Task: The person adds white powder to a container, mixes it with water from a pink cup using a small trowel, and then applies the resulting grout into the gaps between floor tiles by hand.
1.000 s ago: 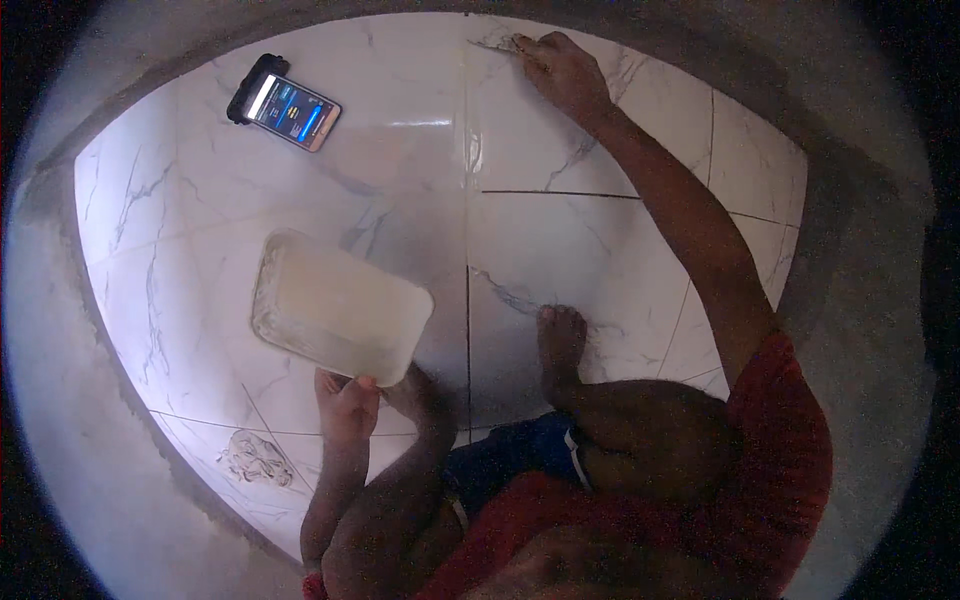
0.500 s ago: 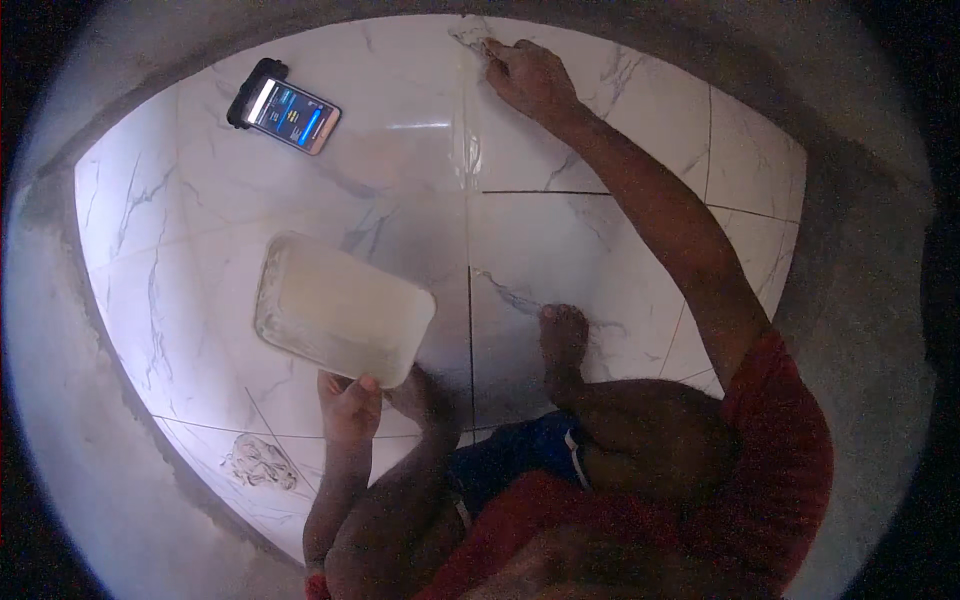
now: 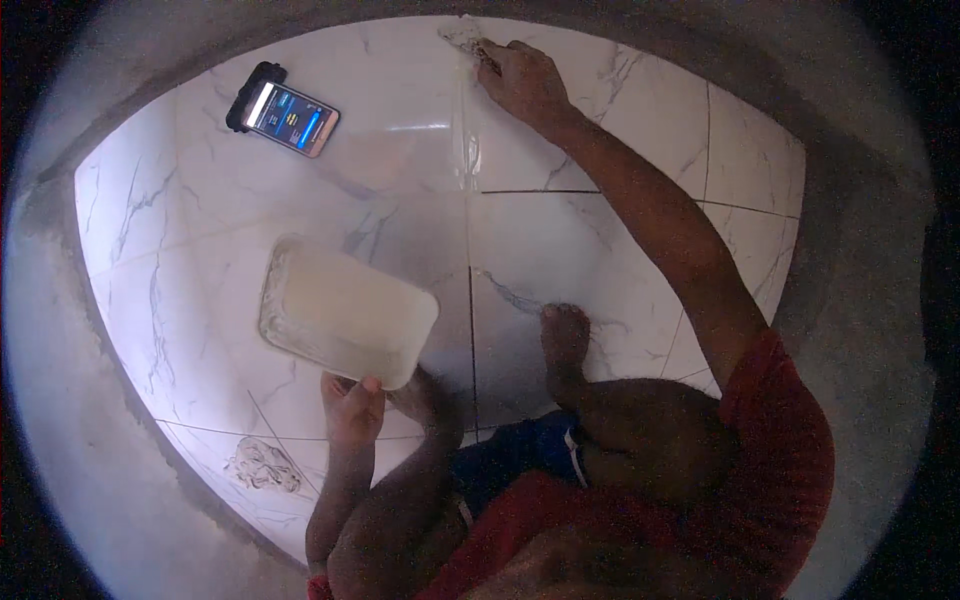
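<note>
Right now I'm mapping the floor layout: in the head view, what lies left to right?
Phone → white tray, held at its near edge by the left hand → bare foot → right hand at the tile joint.

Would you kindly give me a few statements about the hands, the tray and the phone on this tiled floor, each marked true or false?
1. The left hand holds the near edge of the pale rectangular tray. True.
2. The right hand rests on the phone. False: it reaches to the far end of the tile joint, where pale paste is smeared; the phone lies apart, to its left.
3. The phone's screen is lit. True.
4. The tray stands on the bare cement border. False: it is over the white marbled tiles.
5. A bare foot rests on the tiles. True.
6. The right grip holds a hammer. False: no hammer shows.
</note>
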`<state>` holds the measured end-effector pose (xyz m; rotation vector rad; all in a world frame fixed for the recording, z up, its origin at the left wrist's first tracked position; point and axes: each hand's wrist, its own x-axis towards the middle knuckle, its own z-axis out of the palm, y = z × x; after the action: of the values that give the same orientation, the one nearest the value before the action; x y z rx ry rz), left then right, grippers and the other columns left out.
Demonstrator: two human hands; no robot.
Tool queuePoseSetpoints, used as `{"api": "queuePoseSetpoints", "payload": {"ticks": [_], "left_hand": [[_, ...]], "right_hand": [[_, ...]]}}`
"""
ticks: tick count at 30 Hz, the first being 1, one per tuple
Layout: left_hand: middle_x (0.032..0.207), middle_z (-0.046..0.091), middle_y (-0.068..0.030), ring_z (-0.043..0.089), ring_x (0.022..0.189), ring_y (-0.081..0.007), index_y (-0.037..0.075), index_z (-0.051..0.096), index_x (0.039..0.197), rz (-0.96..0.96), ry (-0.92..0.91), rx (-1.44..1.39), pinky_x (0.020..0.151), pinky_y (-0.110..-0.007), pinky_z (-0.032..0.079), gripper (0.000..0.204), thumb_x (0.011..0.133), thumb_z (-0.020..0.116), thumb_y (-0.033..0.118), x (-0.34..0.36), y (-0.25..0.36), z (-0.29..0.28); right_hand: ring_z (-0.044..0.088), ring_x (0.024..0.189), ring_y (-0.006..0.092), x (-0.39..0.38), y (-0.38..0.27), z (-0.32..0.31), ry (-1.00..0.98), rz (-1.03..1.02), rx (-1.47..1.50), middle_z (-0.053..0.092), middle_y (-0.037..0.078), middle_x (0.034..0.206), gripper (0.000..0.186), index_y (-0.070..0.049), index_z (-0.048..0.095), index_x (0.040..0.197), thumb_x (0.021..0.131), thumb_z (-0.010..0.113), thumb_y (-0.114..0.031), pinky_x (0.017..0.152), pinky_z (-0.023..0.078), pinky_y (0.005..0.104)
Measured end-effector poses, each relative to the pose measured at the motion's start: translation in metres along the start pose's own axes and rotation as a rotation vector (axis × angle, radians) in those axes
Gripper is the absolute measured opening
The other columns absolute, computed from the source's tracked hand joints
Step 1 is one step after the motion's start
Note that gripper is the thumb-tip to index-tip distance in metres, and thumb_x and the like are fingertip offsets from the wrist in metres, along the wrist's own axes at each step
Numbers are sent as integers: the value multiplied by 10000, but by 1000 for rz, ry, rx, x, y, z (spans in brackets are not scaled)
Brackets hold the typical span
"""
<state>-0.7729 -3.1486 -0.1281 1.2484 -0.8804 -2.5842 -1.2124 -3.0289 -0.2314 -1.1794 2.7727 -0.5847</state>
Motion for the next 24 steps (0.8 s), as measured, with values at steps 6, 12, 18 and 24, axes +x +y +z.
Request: {"api": "queuePoseSetpoints", "payload": {"ticks": [6,12,18,24], "left_hand": [[1224,602,-149,605,1137,-256,-68,426,1329,24,-28,5,993,-369,489,608,805,715,42,0,1,10],[1206,615,-147,612,1128,-256,-72,446,1309,-19,15,44,984,-365,493,607,796,739,67,-1,2,5],[1228,598,-152,616,1121,-269,-61,427,1311,-26,-2,26,978,-381,514,640,784,766,67,1,-1,1],[1268,571,-160,598,1151,-288,-48,394,1330,-19,16,18,1010,-415,508,699,764,787,71,1,-3,2]], "right_hand": [[646,804,384,0,2,2,39,0,-4,631,222,833,294,-54,654,1084,901,561,-265,766,536,495],[643,828,378,1,-2,-3,4,22,-16,626,205,857,348,-55,650,1190,915,567,-250,776,520,476],[660,761,361,8,1,0,49,-61,-97,636,205,838,304,-66,675,1124,909,569,-253,726,556,475],[661,766,360,5,10,-1,27,-35,-146,636,205,839,305,-63,681,1113,909,564,-259,721,559,471]]}}
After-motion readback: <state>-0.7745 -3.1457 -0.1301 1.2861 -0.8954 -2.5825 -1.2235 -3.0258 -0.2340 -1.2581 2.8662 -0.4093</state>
